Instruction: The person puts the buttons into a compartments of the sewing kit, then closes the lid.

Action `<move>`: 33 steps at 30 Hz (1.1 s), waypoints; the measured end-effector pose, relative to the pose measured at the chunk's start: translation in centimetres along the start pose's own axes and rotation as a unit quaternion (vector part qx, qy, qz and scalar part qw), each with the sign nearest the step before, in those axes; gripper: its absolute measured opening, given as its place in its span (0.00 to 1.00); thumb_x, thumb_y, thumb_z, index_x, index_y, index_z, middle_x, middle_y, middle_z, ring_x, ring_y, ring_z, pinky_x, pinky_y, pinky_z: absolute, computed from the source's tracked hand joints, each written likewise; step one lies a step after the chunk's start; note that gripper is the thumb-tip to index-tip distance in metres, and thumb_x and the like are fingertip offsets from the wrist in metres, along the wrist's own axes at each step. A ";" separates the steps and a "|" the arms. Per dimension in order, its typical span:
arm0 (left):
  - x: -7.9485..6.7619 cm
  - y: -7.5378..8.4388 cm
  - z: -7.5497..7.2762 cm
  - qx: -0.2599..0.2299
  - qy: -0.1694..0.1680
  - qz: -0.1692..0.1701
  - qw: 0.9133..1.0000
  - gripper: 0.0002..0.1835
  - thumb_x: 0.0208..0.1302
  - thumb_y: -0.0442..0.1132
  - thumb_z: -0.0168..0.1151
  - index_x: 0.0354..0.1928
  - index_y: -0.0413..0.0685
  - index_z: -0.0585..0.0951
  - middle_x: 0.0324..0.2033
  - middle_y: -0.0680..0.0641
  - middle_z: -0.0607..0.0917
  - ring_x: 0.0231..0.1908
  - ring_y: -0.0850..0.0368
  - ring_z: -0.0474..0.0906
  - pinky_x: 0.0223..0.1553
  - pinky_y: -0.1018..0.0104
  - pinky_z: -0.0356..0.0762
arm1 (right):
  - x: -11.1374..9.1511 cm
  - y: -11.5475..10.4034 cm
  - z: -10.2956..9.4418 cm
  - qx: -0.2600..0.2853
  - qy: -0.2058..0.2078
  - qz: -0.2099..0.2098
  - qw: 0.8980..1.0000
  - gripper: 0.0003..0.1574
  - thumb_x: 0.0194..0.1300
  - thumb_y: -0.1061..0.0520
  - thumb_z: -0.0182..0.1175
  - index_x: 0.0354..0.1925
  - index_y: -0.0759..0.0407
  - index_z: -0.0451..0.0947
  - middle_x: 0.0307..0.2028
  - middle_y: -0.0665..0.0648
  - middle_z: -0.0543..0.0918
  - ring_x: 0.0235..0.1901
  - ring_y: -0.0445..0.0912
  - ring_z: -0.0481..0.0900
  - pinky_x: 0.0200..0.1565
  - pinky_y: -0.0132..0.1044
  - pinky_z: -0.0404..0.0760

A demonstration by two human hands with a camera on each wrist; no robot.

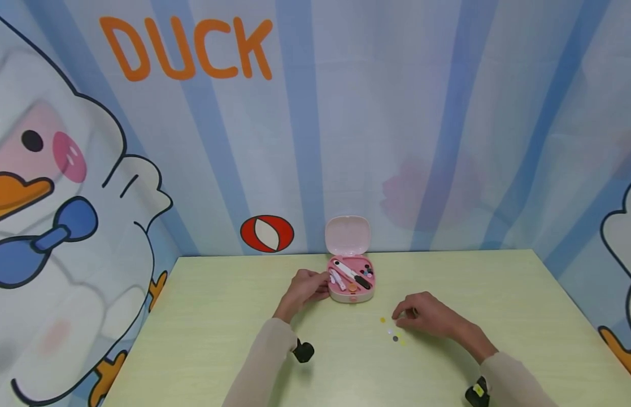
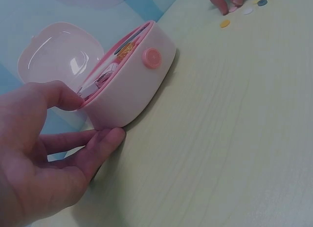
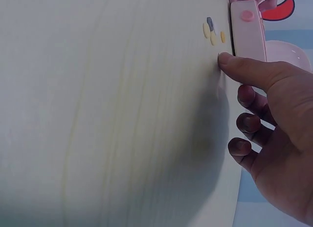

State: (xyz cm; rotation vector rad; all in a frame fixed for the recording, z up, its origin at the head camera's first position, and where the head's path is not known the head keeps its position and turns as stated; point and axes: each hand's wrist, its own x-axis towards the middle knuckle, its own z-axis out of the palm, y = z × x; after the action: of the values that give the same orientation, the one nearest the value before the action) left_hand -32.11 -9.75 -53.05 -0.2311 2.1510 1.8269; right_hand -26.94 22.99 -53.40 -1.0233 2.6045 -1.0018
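Observation:
A small pink and white box (image 1: 351, 297) stands on the table with its lid (image 1: 348, 235) raised. My left hand (image 1: 306, 287) holds the box's left side, thumb on the rim and fingertips low on the wall. Inside lie a long white tool (image 1: 348, 268) with a black end, small white pieces (image 1: 338, 280), an orange round piece (image 1: 352, 287) and several dark and pale buttons (image 1: 366, 270). My right hand (image 1: 427, 314) is right of the box, its thumb and another fingertip apart beside a pink button (image 2: 233, 9) on the table.
Several loose flat buttons lie left of my right hand: an orange-yellow one (image 1: 383, 320), a white one (image 2: 248, 11), a dark grey one (image 1: 395, 339) and a pale yellow one (image 1: 402, 342). A patterned cloth (image 1: 356, 124) hangs behind the pale wooden table (image 1: 218, 316).

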 end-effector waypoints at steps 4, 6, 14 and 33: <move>0.0 0.0 0.0 0.002 0.002 -0.001 1.000 0.18 0.74 0.43 0.62 0.52 0.32 0.81 0.39 0.42 0.88 0.35 0.55 0.85 0.43 0.64 0.88 | 0.1 -0.3 0.0 -0.005 0.001 0.002 1.000 0.04 0.68 0.60 0.69 0.39 0.51 0.89 0.26 0.42 0.76 0.27 0.35 0.69 0.30 0.31 0.74; 0.0 0.0 0.0 0.004 0.003 -0.003 1.000 0.18 0.74 0.43 0.62 0.52 0.33 0.80 0.39 0.42 0.88 0.36 0.54 0.85 0.43 0.64 0.88 | 0.1 -0.4 0.0 -0.010 0.001 -0.002 1.000 0.05 0.67 0.61 0.70 0.39 0.50 0.88 0.26 0.42 0.76 0.27 0.35 0.70 0.30 0.32 0.74; -0.3 0.1 0.0 0.003 0.000 -0.007 1.000 0.19 0.74 0.43 0.63 0.53 0.33 0.80 0.39 0.41 0.88 0.37 0.54 0.85 0.45 0.63 0.88 | 0.3 -0.7 0.4 -0.020 0.001 0.007 1.000 0.05 0.67 0.62 0.70 0.37 0.51 0.86 0.25 0.41 0.77 0.26 0.35 0.70 0.30 0.31 0.75; -0.1 0.1 0.0 0.004 0.005 -0.004 1.000 0.21 0.73 0.43 0.63 0.56 0.32 0.78 0.40 0.41 0.87 0.37 0.54 0.85 0.44 0.63 0.88 | 3.3 -1.3 -1.4 -0.017 0.020 -0.009 1.000 0.03 0.68 0.62 0.69 0.37 0.54 0.86 0.25 0.43 0.76 0.27 0.37 0.71 0.29 0.31 0.73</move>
State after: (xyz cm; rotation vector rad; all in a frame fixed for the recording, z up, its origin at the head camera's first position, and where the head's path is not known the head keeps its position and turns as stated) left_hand -32.00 -9.69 -52.89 -0.2471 2.1597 1.8172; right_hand -29.22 20.88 -51.17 -1.0475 2.6580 -0.9945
